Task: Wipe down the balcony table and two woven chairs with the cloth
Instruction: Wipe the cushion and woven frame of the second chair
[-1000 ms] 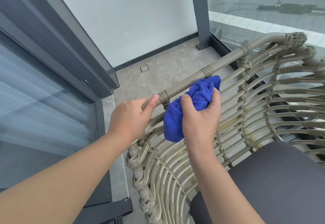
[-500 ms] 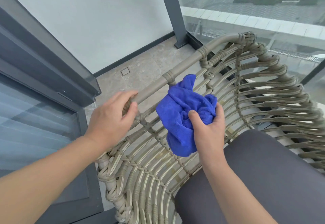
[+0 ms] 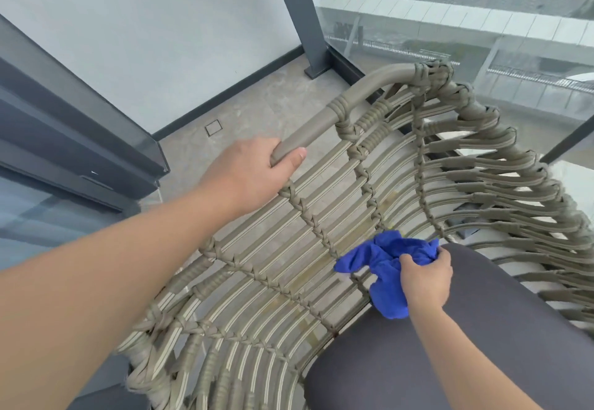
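A taupe woven chair [image 3: 321, 204] fills the middle of the view, its curved back of rope strands facing me. My left hand [image 3: 247, 175] grips the smooth top rail of the chair back, thumb wrapped under it. My right hand [image 3: 426, 276] holds a bunched blue cloth [image 3: 382, 268] low against the inside of the woven back, just above the dark grey seat cushion [image 3: 466, 345]. The table and the second chair are out of view.
A dark-framed sliding glass door [image 3: 64, 159] stands at the left. Behind the chair lie the tiled balcony floor [image 3: 257, 110], a white wall and a dark corner post [image 3: 299, 17]. A glass balustrade [image 3: 466, 23] runs along the right.
My right hand has carried the cloth down the inside of the chair back, from near the top rail to just above the cushion. My left hand stays on the top rail.
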